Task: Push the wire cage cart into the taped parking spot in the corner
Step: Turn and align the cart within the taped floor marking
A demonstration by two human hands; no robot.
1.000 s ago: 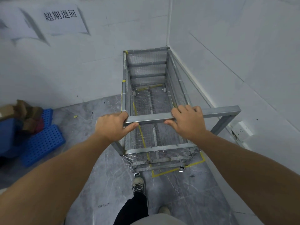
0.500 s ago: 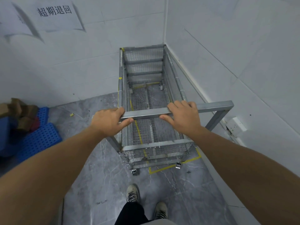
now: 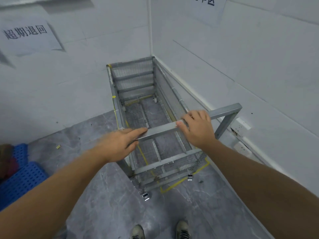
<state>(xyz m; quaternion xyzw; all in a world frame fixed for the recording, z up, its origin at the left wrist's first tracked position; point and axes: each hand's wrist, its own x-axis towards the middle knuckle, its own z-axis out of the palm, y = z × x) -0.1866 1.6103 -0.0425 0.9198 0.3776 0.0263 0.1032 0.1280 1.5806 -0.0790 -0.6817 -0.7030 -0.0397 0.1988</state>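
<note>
The wire cage cart (image 3: 134, 78) stands in the corner, its far end against the back wall and its right side close along the right wall. Yellow floor tape (image 3: 179, 183) shows under and just in front of its near end; the near left wheel (image 3: 146, 196) sits outside the tape line. My right hand (image 3: 198, 130) lies over the grey handle bar (image 3: 162, 129), fingers curled on top. My left hand (image 3: 119, 144) is blurred at the bar's left end, with its fingers stretched out flat and not wrapped around it.
Blue plastic pallets (image 3: 20, 180) lie on the floor at the left. Wall sockets (image 3: 241, 147) sit low on the right wall beside the handle's end. Paper signs hang on both walls. My shoes (image 3: 138, 232) stand on the grey floor behind the cart.
The cart has rolled a little deeper into the corner. My left hand has loosened from a full grip to outstretched fingers. My right hand stays on the bar.
</note>
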